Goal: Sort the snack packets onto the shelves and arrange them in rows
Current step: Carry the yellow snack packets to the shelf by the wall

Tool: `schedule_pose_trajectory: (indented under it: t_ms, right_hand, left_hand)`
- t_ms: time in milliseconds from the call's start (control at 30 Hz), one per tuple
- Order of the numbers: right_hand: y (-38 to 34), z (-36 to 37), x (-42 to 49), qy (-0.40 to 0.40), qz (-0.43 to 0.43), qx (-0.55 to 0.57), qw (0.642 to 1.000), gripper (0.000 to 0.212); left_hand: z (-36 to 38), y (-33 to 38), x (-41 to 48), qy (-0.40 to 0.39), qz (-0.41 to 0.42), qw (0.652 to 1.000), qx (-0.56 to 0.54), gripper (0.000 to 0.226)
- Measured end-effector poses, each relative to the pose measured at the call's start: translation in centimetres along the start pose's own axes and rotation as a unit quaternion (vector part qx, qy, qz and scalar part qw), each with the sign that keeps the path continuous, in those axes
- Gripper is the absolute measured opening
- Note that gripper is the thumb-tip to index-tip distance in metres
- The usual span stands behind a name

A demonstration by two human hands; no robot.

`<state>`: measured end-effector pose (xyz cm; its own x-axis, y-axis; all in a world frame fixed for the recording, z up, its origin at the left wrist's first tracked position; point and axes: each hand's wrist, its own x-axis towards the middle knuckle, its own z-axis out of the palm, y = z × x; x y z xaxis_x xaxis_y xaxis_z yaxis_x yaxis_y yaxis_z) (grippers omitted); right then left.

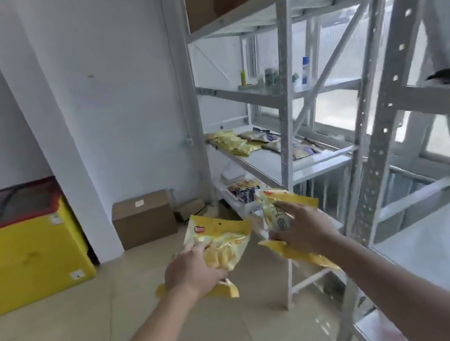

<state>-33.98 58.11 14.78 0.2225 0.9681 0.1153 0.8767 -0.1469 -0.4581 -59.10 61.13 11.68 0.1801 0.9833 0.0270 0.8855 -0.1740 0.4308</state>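
- While both arms reach toward the white shelf rack (280, 119), my left hand (193, 273) has its grip closed on a yellow snack packet (221, 245) — held in the air above the floor.
- My right hand (302, 231) lies spread over a second yellow packet (282, 202), thumb beneath, just off the rack's front edge.
- More packets (235, 141) lie on the middle shelf, toward its back left corner.

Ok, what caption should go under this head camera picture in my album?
Left hand and right hand each carry a yellow packet toward a shelf already holding packets.
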Motion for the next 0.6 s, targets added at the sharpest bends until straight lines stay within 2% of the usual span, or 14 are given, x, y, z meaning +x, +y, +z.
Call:
schedule_pose_trajectory:
  t_ms: [267,600]
  right_hand:
    - [-8.5,6.3,13.3,-0.016,-0.004,0.013,1.000,0.084]
    - [-12.4,14.5,38.1,-0.035,-0.018,0.058,0.998,0.088]
  left_hand:
    - [-2.4,-9.0,13.2,0.011,-0.027,0.999,-0.013,0.082]
    - [-2.9,-15.4,37.0,0.005,-0.021,1.000,-0.009,0.085]
